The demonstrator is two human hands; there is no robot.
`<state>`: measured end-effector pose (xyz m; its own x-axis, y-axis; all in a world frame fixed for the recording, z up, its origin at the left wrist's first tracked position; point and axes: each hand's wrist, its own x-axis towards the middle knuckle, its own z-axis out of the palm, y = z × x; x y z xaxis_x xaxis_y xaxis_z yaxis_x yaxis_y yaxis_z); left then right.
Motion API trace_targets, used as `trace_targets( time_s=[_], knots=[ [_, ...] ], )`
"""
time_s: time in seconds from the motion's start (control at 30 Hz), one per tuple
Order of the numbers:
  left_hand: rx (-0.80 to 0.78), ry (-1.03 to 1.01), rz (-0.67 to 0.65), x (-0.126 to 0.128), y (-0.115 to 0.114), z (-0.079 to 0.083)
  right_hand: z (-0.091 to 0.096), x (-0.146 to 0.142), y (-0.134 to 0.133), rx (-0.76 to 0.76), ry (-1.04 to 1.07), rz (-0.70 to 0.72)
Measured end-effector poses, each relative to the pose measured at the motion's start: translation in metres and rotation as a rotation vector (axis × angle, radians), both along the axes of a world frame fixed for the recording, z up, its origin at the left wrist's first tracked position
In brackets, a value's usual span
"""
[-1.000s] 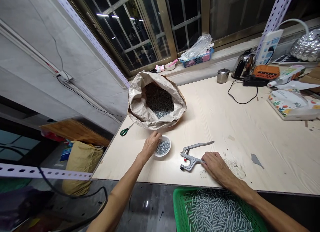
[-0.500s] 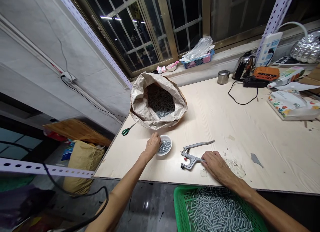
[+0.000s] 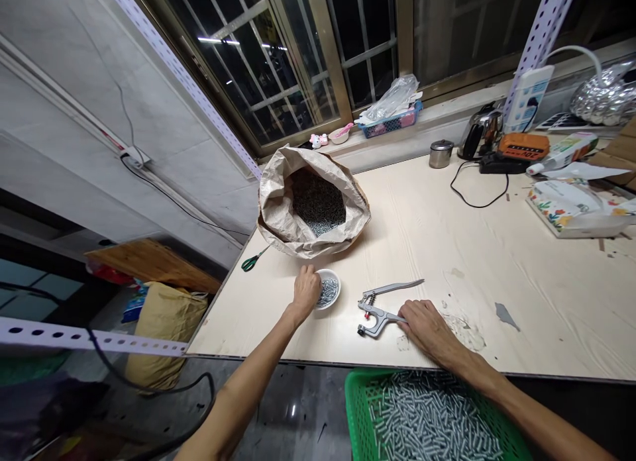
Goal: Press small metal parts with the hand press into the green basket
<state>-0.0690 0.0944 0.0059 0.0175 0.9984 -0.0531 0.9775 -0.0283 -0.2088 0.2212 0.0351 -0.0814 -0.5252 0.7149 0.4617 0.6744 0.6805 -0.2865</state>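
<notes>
While working at the counter [image 3: 457,242], between the paper sack [image 3: 277,212] and the green basket [image 3: 356,414] below the near edge, keeping the right hand [image 3: 424,325] closed on the lower handle of the spread grey hand tool [image 3: 382,315]. Turning the left hand [image 3: 307,289] slightly at the left rim of the white bowl [image 3: 328,273], leaving its closure and any hold on the small metal pieces [image 3: 328,293] inside impossible to tell. Changing little else, so probably still gathering, not pressing.

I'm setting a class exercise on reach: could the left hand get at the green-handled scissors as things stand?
Probably yes: no object shows between the left hand, at the white bowl, and the green-handled scissors, whose handles point away from the sack.
</notes>
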Motion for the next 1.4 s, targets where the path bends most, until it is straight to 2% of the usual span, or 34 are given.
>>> trace_targets(
  time_s=[0.1,0.17,0.27,0.33,0.47,0.53,0.63,0.73,0.83,0.97,1.13,1.4],
  knots=[
    [0.069,-0.047,-0.034,-0.001,-0.001,0.003,0.0,0.0,0.0,-0.016,0.001,-0.002],
    [0.174,-0.136,-0.043,0.002,-0.007,0.009,0.002,0.0,0.0,-0.029,-0.001,0.0],
    [0.29,-0.417,0.036,0.014,-0.026,0.017,0.008,0.002,0.0,-0.082,0.015,0.025],
    [0.218,-0.706,0.136,0.027,-0.042,0.019,0.013,0.002,0.0,-0.124,0.024,0.04],
    [-0.095,-1.24,0.337,0.05,-0.069,0.011,0.021,0.0,0.002,-0.122,-0.026,0.044],
    [-0.222,-1.393,0.42,0.056,-0.074,0.005,0.025,-0.001,0.005,-0.158,-0.057,0.035],
    [-0.295,-1.524,0.481,0.06,-0.075,-0.004,0.03,-0.002,0.012,-0.334,-0.052,-0.037],
    [-0.263,-1.551,0.468,0.064,-0.074,-0.012,0.034,-0.001,0.018,-0.506,0.002,-0.101],
    [-0.184,-1.46,0.457,0.068,-0.075,-0.018,0.038,0.0,0.02,-0.545,0.059,-0.133],
    [-0.139,-1.371,0.425,0.074,-0.078,-0.023,0.038,0.0,0.016,-0.471,0.158,-0.12],
    [-0.091,-1.369,0.319,0.078,-0.081,-0.027,0.032,0.0,0.013,-0.342,0.153,-0.091],
    [-0.029,-1.341,0.263,0.078,-0.083,-0.036,0.028,0.0,0.01,-0.281,0.122,-0.061]
  ],
)
